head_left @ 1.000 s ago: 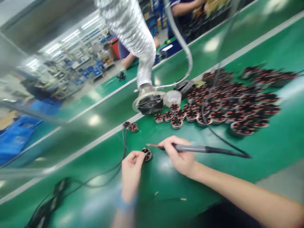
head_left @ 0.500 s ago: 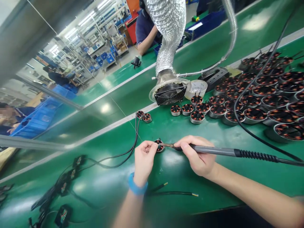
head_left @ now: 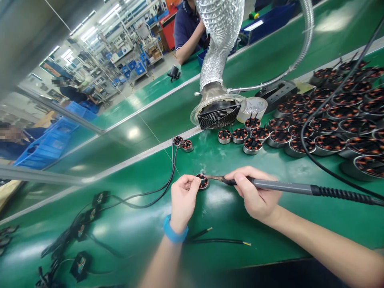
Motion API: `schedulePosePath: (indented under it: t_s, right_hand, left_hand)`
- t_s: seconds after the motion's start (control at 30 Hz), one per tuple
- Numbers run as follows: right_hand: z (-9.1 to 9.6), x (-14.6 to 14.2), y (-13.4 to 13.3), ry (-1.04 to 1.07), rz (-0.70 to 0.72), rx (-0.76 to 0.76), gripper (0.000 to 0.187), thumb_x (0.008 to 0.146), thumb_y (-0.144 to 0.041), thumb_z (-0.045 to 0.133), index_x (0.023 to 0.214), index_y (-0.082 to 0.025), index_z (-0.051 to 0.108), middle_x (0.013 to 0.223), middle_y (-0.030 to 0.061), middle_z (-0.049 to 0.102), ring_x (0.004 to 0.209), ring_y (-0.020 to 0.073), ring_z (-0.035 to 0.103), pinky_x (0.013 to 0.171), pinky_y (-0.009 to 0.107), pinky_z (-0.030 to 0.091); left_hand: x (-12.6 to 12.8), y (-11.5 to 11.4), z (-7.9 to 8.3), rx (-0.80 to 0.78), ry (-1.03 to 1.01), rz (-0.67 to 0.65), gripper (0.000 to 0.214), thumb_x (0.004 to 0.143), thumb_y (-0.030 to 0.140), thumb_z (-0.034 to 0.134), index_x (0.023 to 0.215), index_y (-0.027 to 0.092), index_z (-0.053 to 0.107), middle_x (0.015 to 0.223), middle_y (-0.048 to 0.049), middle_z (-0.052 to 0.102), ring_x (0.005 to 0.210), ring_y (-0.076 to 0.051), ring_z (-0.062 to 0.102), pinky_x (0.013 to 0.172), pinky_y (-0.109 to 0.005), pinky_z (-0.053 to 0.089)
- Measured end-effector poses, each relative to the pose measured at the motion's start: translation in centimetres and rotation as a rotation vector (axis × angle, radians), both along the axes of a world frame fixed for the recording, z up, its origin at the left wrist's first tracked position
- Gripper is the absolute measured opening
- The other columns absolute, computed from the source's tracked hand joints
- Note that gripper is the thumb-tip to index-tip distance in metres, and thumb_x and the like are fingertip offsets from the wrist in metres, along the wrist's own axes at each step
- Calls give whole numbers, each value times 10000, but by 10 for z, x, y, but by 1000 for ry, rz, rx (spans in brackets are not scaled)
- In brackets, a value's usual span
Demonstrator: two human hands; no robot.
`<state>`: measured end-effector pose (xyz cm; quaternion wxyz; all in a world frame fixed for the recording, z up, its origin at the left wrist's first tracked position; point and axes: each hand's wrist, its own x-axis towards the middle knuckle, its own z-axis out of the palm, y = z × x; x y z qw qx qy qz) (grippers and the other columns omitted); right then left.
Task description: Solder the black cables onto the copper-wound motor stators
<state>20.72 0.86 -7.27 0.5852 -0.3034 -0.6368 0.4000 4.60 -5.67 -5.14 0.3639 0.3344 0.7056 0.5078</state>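
Well, mid-frame, the right hand [head_left: 259,196] holds a gray soldering iron [head_left: 285,187] at a round coil [head_left: 204,183]; I can't tell if the left hand [head_left: 183,200] there grips anything.

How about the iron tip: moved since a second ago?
Yes: the iron tip has moved down in view, judged against the two wired coils.

One soldering iron [head_left: 283,187], one foil duct [head_left: 216,52] — two cabled motors [head_left: 187,146], two stripped cable ends [head_left: 246,243].
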Motion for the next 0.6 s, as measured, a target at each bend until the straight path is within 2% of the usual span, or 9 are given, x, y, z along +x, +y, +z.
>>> schedulePosePath:
  t_s: [0.4, 0.6]
  right_hand:
    - [2, -1, -3, -1, -32, 2, 226, 942, -254, 544, 799, -216, 715, 546, -1, 610, 482, 153, 613, 452, 263, 490]
    - [4, -2, -1, -66, -34, 88, 192, 945, -215, 539, 871, -222, 717, 638, 1, 683, 588, 163, 680, 581, 283, 558]
  left_hand:
    - [0, -1, -2, -7, -8, 5, 255, 797, 383, 707, 763, 131, 693, 680, -29, 652, 614, -115, 555, 617, -231, 427]
    - [-2, 1, -4, -17, 0, 19, 262, 787, 395, 712, 760, 135, 693, 684, -30, 657, 616, -116, 561, 627, -230, 444]
